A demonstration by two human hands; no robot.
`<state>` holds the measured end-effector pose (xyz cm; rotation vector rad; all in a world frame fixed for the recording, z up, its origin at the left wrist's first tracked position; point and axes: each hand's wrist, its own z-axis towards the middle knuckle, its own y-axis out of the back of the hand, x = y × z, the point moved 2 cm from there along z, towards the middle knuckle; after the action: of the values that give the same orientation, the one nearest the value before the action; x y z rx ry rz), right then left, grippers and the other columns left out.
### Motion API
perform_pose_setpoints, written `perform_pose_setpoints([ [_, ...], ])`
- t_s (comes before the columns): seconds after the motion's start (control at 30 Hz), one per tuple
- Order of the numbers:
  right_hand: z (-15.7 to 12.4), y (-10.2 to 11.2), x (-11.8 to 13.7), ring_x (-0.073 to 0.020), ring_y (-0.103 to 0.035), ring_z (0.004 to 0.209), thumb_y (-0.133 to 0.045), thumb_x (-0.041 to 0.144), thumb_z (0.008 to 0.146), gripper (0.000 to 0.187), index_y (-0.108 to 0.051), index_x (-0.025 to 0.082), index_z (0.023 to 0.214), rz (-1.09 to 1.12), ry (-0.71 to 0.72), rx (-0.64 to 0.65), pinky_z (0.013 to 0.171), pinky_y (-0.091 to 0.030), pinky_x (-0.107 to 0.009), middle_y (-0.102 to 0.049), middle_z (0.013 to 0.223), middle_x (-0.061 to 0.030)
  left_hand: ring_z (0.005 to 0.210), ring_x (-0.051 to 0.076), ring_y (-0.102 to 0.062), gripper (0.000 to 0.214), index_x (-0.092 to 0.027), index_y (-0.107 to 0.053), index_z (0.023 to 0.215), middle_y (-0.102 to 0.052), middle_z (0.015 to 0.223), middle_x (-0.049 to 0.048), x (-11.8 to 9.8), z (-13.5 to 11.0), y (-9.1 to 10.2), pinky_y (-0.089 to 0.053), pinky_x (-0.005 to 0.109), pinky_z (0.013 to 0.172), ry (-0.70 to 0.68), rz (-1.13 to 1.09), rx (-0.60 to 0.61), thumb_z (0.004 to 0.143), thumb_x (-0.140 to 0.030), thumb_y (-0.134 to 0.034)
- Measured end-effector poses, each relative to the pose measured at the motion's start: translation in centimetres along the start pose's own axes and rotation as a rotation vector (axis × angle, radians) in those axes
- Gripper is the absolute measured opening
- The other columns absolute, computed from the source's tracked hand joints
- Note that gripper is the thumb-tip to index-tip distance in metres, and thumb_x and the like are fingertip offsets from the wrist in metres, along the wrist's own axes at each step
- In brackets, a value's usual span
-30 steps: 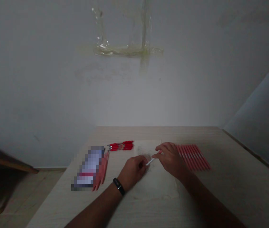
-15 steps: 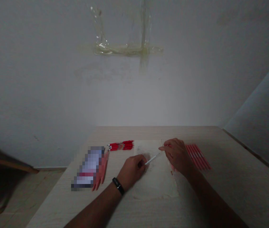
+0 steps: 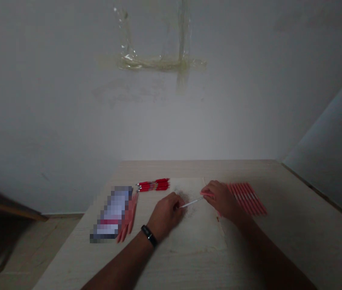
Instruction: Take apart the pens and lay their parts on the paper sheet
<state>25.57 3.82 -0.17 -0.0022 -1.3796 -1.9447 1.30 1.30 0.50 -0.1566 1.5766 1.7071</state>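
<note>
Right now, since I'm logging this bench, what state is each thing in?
Left hand: gripping one end of the white tube.
White tube: held nearly level between the hands.
Right hand: pinching a pink barrel near the tube's other end.
Red pens: lying bunched side by side.
Striped pink pens: laid in a slanted row.
Loose pink barrels: lying beside the pixelated package.

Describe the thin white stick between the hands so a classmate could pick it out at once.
On the table, find the pale sheet. Above it, between the left hand and right hand, runs a thin white stick, unlike the red pens.
</note>
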Motion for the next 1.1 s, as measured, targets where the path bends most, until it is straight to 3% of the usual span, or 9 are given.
perform_pose_setpoints([
  [0.57, -0.3, -2.1, -0.1, -0.0208, -0.058, 0.092, -0.066, 0.018, 0.089, 0.006, -0.070, 0.020, 0.094, -0.013, 0.023, 0.099, 0.088, -0.041, -0.037, -0.066, 0.091, -0.0041, 0.074, 0.016, -0.055, 0.009, -0.019, -0.065, 0.084, -0.062, 0.083, 0.0033, 0.5, -0.1, -0.1, -0.037, 0.025, 0.064, -0.008, 0.013, -0.013, 0.084, -0.015, -0.057],
  [0.83, -0.4, -0.9, -0.3, -0.0228, -0.058, 0.094, -0.073, 0.024, 0.085, 0.014, -0.069, 0.019, 0.098, -0.004, 0.029, 0.052, 0.085, -0.044, -0.037, -0.066, 0.095, -0.0062, 0.077, 0.016, -0.056, 0.008, -0.019, -0.065, 0.083, -0.061, 0.084, 0.0036, 0.6, -0.2, -0.2, -0.037, 0.025, 0.065, -0.006, 0.023, -0.047, 0.082, -0.014, -0.059],
  [1.1, -0.2, -0.2, 0.6, -0.0211, -0.058, 0.093, -0.068, 0.027, 0.090, 0.007, -0.069, 0.020, 0.092, 0.041, 0.089, 0.066, 0.085, -0.043, -0.035, -0.065, 0.093, -0.0050, 0.079, 0.017, -0.057, 0.012, -0.020, -0.067, 0.088, -0.062, 0.086, 0.0039, 0.7, -0.2, -0.2, -0.039, 0.025, 0.068, 0.000, 0.022, -0.023, 0.083, -0.014, -0.059],
])
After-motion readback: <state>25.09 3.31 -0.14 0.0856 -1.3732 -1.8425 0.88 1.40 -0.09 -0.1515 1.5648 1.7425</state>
